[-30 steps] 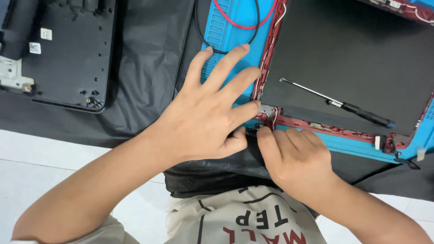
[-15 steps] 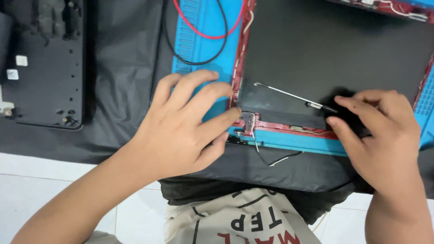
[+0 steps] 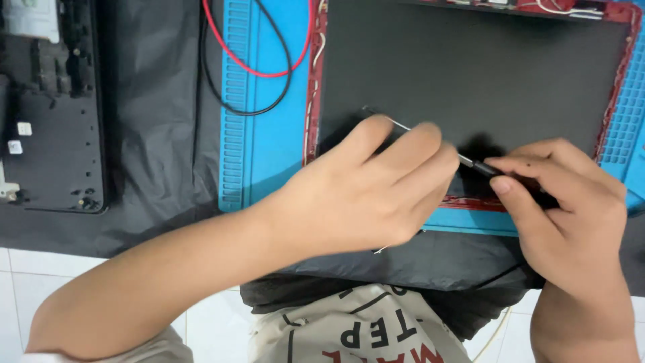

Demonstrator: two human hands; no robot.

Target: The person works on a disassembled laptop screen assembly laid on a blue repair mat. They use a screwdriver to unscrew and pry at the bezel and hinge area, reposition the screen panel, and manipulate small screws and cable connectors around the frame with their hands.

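Note:
A dark laptop screen panel [image 3: 470, 81] in a red frame [image 3: 313, 87] lies on a blue work mat [image 3: 269, 148]. My left hand [image 3: 366, 191] rests flat over the panel's lower left corner, fingers spread toward the right. A thin screwdriver [image 3: 470, 163] with a black handle lies across the panel; its metal shaft shows above my left fingers. My right hand [image 3: 557, 202] grips the screwdriver's handle at the panel's lower edge. The lower left corner of the frame is hidden under my left hand.
A red wire [image 3: 255, 67] and a black wire [image 3: 215, 87] loop over the mat's upper left. A black laptop base cover [image 3: 54, 134] lies at the far left on dark cloth [image 3: 154, 134]. White tiled floor [image 3: 13, 282] shows at the near edge.
My right hand left the frame's lower corner, moved right and closed on the screwdriver's handle. My left hand stayed on the lower left corner. The view shifted right.

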